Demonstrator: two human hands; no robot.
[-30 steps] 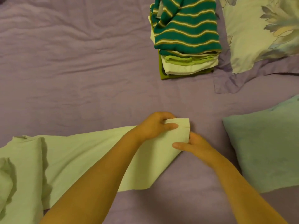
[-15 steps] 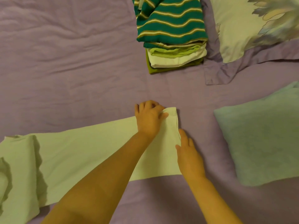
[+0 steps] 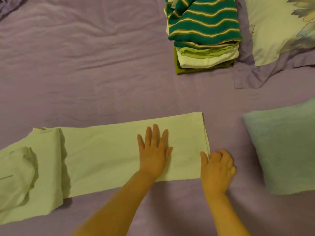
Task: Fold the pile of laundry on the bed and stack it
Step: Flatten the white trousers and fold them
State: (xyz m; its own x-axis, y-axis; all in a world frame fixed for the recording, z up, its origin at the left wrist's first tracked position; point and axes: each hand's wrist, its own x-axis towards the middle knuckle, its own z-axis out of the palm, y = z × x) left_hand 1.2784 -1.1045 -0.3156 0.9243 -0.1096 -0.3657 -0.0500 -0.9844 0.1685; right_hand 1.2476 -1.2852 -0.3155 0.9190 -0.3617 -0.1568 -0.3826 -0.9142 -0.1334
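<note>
A long pale green garment (image 3: 105, 154) lies flat across the purple bed sheet (image 3: 85, 74), its bulkier end bunched at the left edge. My left hand (image 3: 154, 150) presses flat on the garment's right part with straight, spread fingers. My right hand (image 3: 217, 166) sits at the garment's right edge, its thumb touching the hem and its fingers curled on the sheet beside it. A stack of folded clothes (image 3: 204, 36), topped by a green striped top, stands at the upper right.
A floral pillow (image 3: 279, 31) lies right of the stack. A pale green cushion (image 3: 283, 143) lies on the right, close to my right hand. A bit of purple fabric (image 3: 10, 4) shows in the top left corner.
My left hand let go of the garment's end and now lies flat on it, farther left. The end has been spread flat. My right hand has curled at the hem.
</note>
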